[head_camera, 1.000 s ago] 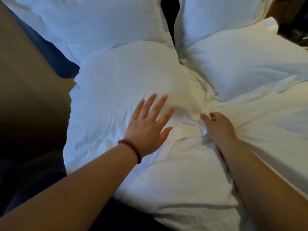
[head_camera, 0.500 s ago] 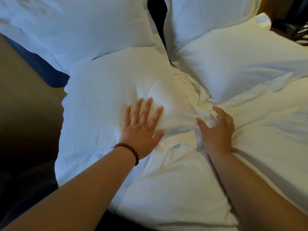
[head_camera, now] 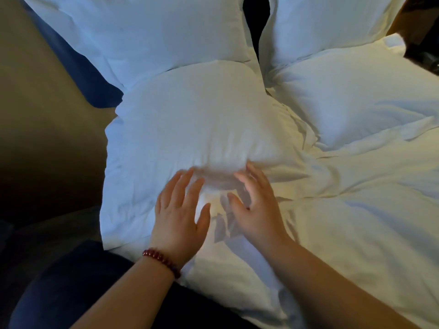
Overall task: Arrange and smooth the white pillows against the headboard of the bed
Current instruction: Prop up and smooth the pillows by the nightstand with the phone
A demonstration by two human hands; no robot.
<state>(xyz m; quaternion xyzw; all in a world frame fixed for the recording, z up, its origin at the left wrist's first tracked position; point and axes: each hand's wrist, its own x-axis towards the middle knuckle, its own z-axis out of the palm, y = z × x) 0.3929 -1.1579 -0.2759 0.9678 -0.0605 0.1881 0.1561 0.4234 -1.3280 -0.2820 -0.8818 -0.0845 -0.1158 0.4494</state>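
Several white pillows lie at the head of the bed. The front left pillow (head_camera: 190, 129) lies flat in front of the back left pillow (head_camera: 142, 32). The front right pillow (head_camera: 351, 96) overlaps the back right pillow (head_camera: 320, 22). My left hand (head_camera: 178, 217), with a red bead bracelet at the wrist, rests flat and open on the near edge of the front left pillow. My right hand (head_camera: 256, 210) is open beside it, fingers spread and blurred, over the same pillow edge. A dark gap of headboard (head_camera: 255, 17) shows between the back pillows.
A white duvet (head_camera: 356, 222) covers the bed to the right and in front. The bed's left edge drops to a dim brown floor (head_camera: 47, 115). Dark blue fabric (head_camera: 78, 67) shows beside the back left pillow, and more lies at the lower left (head_camera: 59, 293).
My right hand has left the crease between the front pillows and moved left, next to my left hand. My left hand slid back toward the pillow's near edge.
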